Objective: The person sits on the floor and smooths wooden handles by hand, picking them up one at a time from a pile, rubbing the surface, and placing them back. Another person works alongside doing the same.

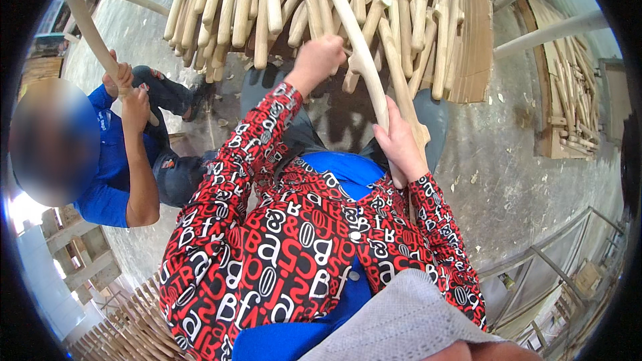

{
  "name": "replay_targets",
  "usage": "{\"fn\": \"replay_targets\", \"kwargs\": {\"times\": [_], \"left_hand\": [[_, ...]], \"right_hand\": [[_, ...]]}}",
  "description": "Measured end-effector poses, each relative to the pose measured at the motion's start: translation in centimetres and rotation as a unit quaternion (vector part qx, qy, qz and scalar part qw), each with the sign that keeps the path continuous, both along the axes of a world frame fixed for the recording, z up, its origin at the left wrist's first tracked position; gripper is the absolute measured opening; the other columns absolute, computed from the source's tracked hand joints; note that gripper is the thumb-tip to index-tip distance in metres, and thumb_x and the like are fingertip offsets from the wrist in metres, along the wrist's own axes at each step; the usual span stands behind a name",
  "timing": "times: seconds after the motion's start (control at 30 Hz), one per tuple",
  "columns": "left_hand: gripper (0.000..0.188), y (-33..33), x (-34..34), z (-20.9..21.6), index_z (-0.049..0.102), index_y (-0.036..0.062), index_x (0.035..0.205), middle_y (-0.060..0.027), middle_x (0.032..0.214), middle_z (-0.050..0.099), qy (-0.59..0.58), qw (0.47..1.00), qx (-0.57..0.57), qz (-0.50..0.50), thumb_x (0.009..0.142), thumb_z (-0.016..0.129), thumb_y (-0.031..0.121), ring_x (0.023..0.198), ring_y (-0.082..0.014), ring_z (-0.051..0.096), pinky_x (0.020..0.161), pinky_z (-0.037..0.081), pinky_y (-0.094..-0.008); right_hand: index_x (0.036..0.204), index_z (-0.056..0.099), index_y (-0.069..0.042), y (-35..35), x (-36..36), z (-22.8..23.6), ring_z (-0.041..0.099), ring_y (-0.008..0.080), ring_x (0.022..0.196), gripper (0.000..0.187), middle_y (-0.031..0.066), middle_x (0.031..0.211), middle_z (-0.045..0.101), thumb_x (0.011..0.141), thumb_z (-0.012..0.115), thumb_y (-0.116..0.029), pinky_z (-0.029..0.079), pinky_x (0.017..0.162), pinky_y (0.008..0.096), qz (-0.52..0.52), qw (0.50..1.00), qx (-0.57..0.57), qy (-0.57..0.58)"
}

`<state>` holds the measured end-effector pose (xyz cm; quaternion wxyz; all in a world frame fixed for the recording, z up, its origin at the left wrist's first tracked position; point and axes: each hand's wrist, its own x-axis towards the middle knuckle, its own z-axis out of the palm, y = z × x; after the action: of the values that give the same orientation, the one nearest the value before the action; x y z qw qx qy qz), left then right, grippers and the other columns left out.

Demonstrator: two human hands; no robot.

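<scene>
Sleeves of red, black and white patterned cloth (267, 241) nearest the lens, over a blue garment (344, 167). Right hand (400, 147) closed tight round the lower part of a long, pale, curved wooden piece with a notched knob partway along (361, 60), fingers wrapped, thumb side up. Left hand (319, 60) higher on the same wooden piece, fist shut, at or just beside the notch; whether gripping the wood itself or something small against it, cannot tell. Wooden piece running from the lap area up and leftward, its upper end crossing into a big heap of similar pale turned wooden pieces (301, 0) beyond the hands. Grey concrete floor (508, 180) to the right of the wooden piece, strewn with pale shavings. Left of the wooden piece, a seated co-worker in a blue shirt (107, 180), both of that person's hands (127, 90) clasped on another curved pale wooden stick (90, 27). Far right of the heap, a second stack of wooden parts on a low pallet (568, 93).
</scene>
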<state>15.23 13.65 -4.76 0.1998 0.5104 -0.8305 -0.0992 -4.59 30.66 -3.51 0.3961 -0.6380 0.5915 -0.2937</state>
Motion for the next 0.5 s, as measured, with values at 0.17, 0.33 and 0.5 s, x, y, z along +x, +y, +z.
{"fn": "replay_targets", "kwargs": {"times": [0.17, 0.33, 0.5], "left_hand": [[0.023, -1.8, 1.0, 1.2, 0.063, 0.0, 0.094, -0.0161, 0.076, 0.064, 0.149, 0.985, 0.081, -0.017, 0.085, 0.06, 0.021, 0.071, -0.0312, 0.064, 0.066, 0.051, -0.042], [0.033, -1.1, 0.5, -0.1, 0.062, 0.0004, 0.105, -0.0129, 0.084, 0.068, 0.317, 0.893, 0.32, -0.007, 0.091, 0.056, 0.03, 0.077, -0.0208, 0.066, 0.073, 0.051, -0.0339], [0.029, 0.8, 1.1, -1.5, 0.059, 0.0047, 0.079, 0.0016, 0.059, 0.05, 0.273, 0.889, 0.368, -0.018, 0.094, 0.057, 0.03, 0.052, -0.0085, 0.047, 0.048, 0.039, -0.0278]], "right_hand": [[0.141, 0.029, -0.001, 0.6, -0.5, -0.5, 0.06, 0.0408, 0.101, 0.066, 0.0279, 0.11, 0.06, 0.084, 0.06, -0.014, 0.047, 0.088, 0.0436, -0.018, 0.994, 0.086, -0.068], [0.14, 0.032, -0.002, 0.3, -1.0, 0.6, 0.063, 0.0362, 0.098, 0.066, 0.0251, 0.109, 0.061, 0.083, 0.061, -0.017, 0.048, 0.085, 0.0427, -0.039, 0.985, 0.15, -0.082], [0.135, 0.041, -0.002, 0.1, -1.3, 3.3, 0.057, 0.0378, 0.106, 0.063, 0.0243, 0.112, 0.059, 0.082, 0.056, -0.032, 0.043, 0.095, 0.0435, 0.039, 0.974, 0.096, 0.2]]}}
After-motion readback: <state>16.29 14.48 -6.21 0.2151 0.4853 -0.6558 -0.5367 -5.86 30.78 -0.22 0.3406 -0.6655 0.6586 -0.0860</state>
